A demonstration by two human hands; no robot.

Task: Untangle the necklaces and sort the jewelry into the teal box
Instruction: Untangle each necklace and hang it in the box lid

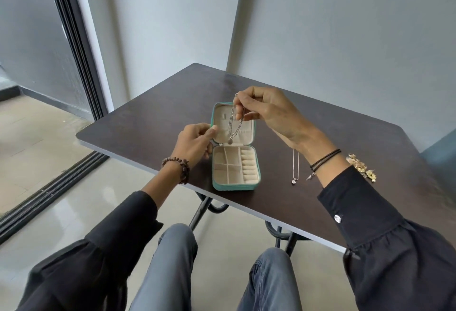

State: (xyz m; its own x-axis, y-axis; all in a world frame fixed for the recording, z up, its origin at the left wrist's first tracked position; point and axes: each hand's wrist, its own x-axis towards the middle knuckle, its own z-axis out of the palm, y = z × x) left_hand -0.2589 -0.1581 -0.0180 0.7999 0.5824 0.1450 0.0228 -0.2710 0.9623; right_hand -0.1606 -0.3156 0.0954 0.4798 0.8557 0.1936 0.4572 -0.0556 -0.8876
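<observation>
Head view: the right hand (266, 111) pinches a looped silver chain necklace (234, 123) above the open teal zip-around jewelry box (234, 187) (cream-lined), whose lid edge the left hand (195, 143) grips.

The open box (235, 170) sat on the table (148, 128) near its front edge, its lid (233, 123) raised at twelve o'clock of the tray. The left hand (196, 144) was at nine o'clock of the hinge, fingertips touching the lid's left rim. The right hand (266, 111) hovered at one o'clock of the box, pinching a chain (234, 123) that hung down in front of the lid. A second necklace (294, 167) lay on the table at three o'clock of the tray, and a cluster of jewelry (361, 167) lay farther along at three o'clock, beyond the right wrist.
</observation>
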